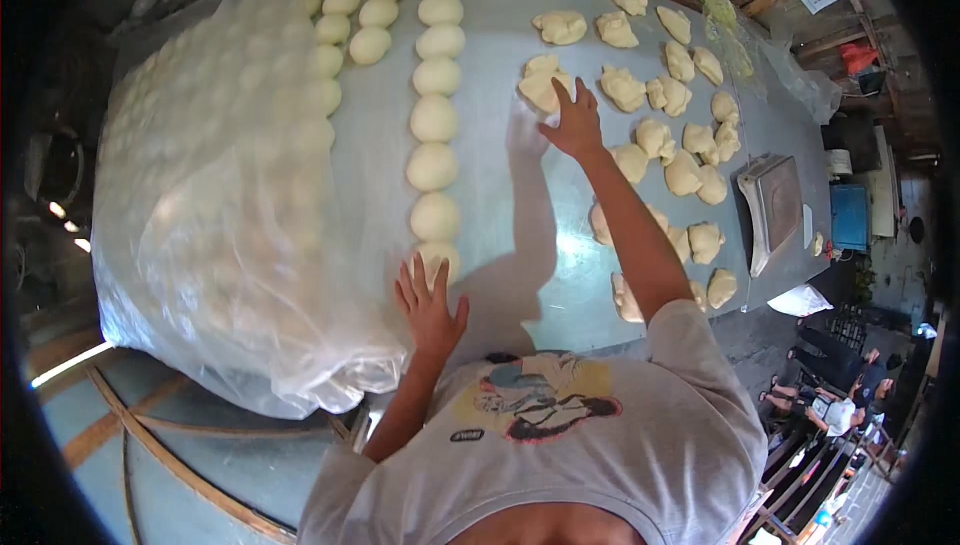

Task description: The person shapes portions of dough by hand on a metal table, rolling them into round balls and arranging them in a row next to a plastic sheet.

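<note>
On the grey metal table (500, 290), smooth round dough balls stand in rows to the left of the middle. My left hand (430, 307) lies with fingers spread over the nearest dough ball (437, 261) of the longest row. Farther off and to the right, my right hand (577, 120) reaches out, its fingers apart, touching the edge of a rough dough piece (541, 82). Several more uneven dough lumps (622, 89) lie scattered over the right part of the table, some partly hidden behind my right forearm.
A clear plastic sheet (230, 245) covers many dough balls at the left. On the right side sit a scale with a metal tray (775, 207) and some crumpled plastic (725, 25). A blue box (850, 217) stands beyond the table; people (835, 395) are at the lower right.
</note>
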`<state>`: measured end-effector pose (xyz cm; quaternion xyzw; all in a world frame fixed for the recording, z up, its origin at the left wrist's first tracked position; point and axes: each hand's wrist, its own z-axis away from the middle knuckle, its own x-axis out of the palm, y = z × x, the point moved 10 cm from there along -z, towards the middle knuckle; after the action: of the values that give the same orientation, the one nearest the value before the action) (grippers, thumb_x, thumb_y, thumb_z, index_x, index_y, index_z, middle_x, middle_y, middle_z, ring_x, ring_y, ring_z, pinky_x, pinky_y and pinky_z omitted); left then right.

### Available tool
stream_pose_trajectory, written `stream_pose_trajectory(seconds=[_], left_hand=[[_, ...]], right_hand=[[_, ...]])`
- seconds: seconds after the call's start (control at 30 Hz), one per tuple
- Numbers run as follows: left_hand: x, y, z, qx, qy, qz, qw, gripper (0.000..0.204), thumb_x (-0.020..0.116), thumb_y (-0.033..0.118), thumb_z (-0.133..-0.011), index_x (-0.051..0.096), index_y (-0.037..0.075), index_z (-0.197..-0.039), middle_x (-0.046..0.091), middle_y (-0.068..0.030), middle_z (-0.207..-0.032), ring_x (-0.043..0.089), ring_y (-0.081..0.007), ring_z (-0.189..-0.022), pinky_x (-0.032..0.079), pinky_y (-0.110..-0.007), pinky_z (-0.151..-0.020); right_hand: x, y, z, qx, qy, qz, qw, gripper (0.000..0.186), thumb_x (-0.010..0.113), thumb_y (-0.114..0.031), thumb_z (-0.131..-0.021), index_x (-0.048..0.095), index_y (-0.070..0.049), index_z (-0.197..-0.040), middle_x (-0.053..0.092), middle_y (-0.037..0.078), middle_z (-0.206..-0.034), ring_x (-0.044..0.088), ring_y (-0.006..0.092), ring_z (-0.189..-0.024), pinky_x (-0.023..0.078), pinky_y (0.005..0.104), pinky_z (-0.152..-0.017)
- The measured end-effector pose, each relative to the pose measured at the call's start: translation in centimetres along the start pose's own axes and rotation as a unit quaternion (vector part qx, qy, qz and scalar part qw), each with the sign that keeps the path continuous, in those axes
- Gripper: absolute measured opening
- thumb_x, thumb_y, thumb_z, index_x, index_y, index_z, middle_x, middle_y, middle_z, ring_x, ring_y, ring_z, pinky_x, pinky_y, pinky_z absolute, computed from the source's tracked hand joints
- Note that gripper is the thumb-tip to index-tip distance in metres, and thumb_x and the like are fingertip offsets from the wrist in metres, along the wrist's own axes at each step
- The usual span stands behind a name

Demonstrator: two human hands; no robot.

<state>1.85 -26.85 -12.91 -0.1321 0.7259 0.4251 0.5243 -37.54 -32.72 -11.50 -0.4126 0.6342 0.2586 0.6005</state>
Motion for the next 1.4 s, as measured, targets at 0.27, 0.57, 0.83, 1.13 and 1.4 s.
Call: stream_pose_trajectory(seconds=[0.27,0.57,0.83,1.13,1.4], left_hand=[[-4.2,-0.9,-3.4,0.036,0.105,0.128,0.986,0.052,0.068,0.01,-0.085,0.049,0.004,-0.133,0.036,-0.0254,-0.149,0.032,-0.0474,-0.139,0.027,-0.058,-0.112],[2.5,5.4,-11.3,-0.135,0.11,0.569,0.804,0.054,0.054,0.014,-0.1,0.03,0.001,-0.147,0.043,-0.0205,-0.141,0.043,-0.0308,-0.132,0.037,-0.042,-0.109],[5.1,14.5,-7.0,-0.118,-0.021,0.91,0.397,0.061,0.054,0.04,-0.099,0.035,0.004,-0.146,0.039,-0.0132,-0.144,0.043,-0.0286,-0.131,0.035,-0.04,-0.112],[9.2,13.4,4.8,-0.292,-0.163,0.671,0.662,0.08,0.034,0.072,-0.094,0.033,0.014,-0.15,0.038,-0.0132,-0.151,0.032,-0.0294,-0.142,0.021,-0.055,-0.114],[13.0,12.3,8.8,-0.24,-0.077,0.726,0.64,0.046,0.044,0.036,-0.105,0.049,0.002,-0.136,0.057,-0.0154,-0.129,0.06,-0.0304,-0.115,0.052,-0.045,-0.097]], right_hand=[[8.1,3.1,-11.1,-0.03,-0.185,0.052,0.981,0.071,0.077,-0.013,-0.069,0.054,-0.017,-0.136,0.047,0.014,-0.147,0.055,0.0365,-0.122,0.053,0.0457,-0.096],[1.4,-8.2,12.7,0.084,-0.282,-0.68,0.672,0.046,0.059,-0.013,-0.09,0.054,-0.003,-0.134,0.064,0.004,-0.117,0.058,0.0138,-0.108,0.048,0.0307,-0.093],[-16.0,-6.8,22.1,0.066,0.169,-0.437,0.881,0.046,0.069,-0.034,-0.087,0.062,-0.001,-0.118,0.064,0.019,-0.112,0.064,0.0368,-0.097,0.051,0.0423,-0.082],[-13.3,3.3,32.8,0.078,0.157,-0.165,0.971,0.037,0.064,-0.043,-0.087,0.067,-0.006,-0.09,0.068,0.013,-0.086,0.067,0.0344,-0.076,0.052,0.047,-0.065],[-1.2,-1.1,37.0,0.22,-0.128,-0.508,0.823,0.06,0.059,-0.061,-0.089,0.07,-0.002,-0.089,0.068,0.021,-0.088,0.066,0.0372,-0.085,0.05,0.0451,-0.077]])
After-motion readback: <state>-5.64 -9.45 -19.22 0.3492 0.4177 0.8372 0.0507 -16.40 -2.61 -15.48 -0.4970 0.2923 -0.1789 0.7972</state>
